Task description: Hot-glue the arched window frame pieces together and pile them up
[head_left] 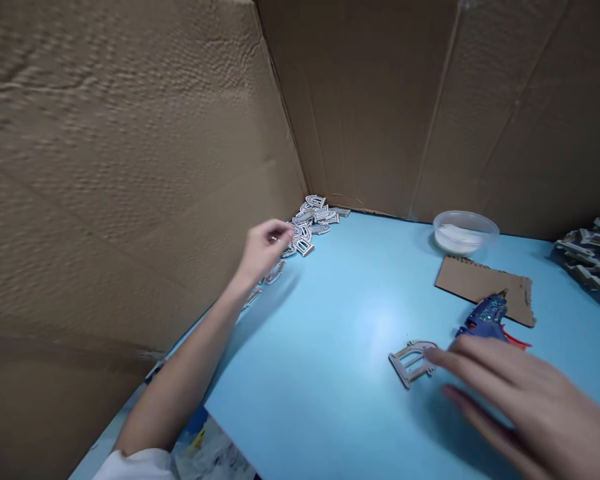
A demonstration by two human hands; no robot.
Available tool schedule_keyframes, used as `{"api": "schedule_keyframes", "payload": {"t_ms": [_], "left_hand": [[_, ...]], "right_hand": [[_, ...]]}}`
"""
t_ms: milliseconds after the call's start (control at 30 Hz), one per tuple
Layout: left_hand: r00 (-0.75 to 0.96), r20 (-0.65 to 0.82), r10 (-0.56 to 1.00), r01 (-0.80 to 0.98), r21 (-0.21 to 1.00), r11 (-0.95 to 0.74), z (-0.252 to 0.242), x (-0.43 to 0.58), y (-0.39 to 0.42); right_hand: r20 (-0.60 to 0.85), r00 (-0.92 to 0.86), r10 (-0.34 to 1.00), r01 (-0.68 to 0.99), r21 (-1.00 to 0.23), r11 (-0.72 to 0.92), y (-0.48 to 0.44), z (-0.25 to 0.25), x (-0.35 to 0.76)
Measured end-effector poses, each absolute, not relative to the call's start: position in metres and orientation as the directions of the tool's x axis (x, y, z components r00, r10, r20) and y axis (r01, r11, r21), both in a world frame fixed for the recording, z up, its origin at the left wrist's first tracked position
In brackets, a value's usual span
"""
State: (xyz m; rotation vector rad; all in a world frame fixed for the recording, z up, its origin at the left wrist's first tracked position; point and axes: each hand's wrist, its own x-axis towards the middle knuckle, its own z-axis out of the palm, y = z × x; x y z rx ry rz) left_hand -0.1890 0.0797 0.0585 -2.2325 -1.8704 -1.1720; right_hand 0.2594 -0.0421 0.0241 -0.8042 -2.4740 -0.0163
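My left hand [265,252] reaches to the back left corner, over a heap of small white arch-shaped frames [321,215]. Its fingertips are curled together; whether a piece is between them I cannot make out. Near the front right, my right hand [523,407] has its fingers stretched out, slightly blurred. The index fingertip touches or hovers just over the curved end of a single arch-shaped frame [405,381] lying flat on the blue tabletop [330,360]. Just beyond this hand lies a blue glue gun [487,315] with a red trigger, partly hidden by the hand.
A brown cardboard piece [473,280] lies under the glue gun's nozzle. Behind it stands a clear round tub [466,230] with white contents. Stacked pieces [593,257] rise at the far right. Cardboard walls [180,133] enclose the left and back.
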Motion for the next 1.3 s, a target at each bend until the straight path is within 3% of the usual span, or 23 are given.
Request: {"api": "schedule_keyframes", "payload": {"t_ms": [100, 233, 467, 633, 767, 933, 1067, 1300], "left_hand": [[0.208, 0.400, 0.893, 0.914, 0.245, -0.323, 0.037, -0.180, 0.098], [0.339, 0.273, 0.900, 0.931, 0.042, -0.363, 0.019, -0.185, 0.117], [0.451, 0.299, 0.841, 0.891, -0.106, -0.441, 0.018, -0.194, 0.123], [0.563, 0.337, 0.755, 0.820, -0.114, -0.561, 0.022, -0.174, 0.107], [0.759, 0.386, 0.525, 0.580, -0.035, -0.814, 0.013, -0.119, 0.080], [0.827, 0.486, 0.282, 0.314, 0.017, -0.949, -0.006, -0.055, 0.050], [0.817, 0.517, 0.256, 0.238, 0.103, -0.966, -0.017, -0.045, 0.045], [0.824, 0.503, 0.261, 0.156, 0.241, -0.958, -0.019, -0.055, 0.047]], "right_hand": [[0.362, -0.787, 0.500, 0.506, -0.085, 0.858, -0.036, 0.014, 0.228], [0.269, -0.799, 0.538, 0.544, -0.057, 0.837, -0.034, -0.004, 0.214], [0.301, -0.748, 0.592, 0.618, -0.009, 0.786, -0.024, -0.008, 0.219], [0.282, -0.706, 0.650, 0.652, -0.100, 0.752, -0.020, 0.000, 0.221], [0.226, -0.677, 0.700, 0.678, -0.177, 0.713, -0.003, 0.020, 0.233], [0.217, -0.430, 0.877, 0.890, -0.063, 0.452, 0.072, 0.064, 0.266], [0.141, -0.296, 0.945, 0.954, -0.011, 0.301, 0.139, 0.079, 0.279], [0.022, -0.165, 0.986, 0.980, 0.120, 0.161, 0.197, 0.062, 0.264]]}}
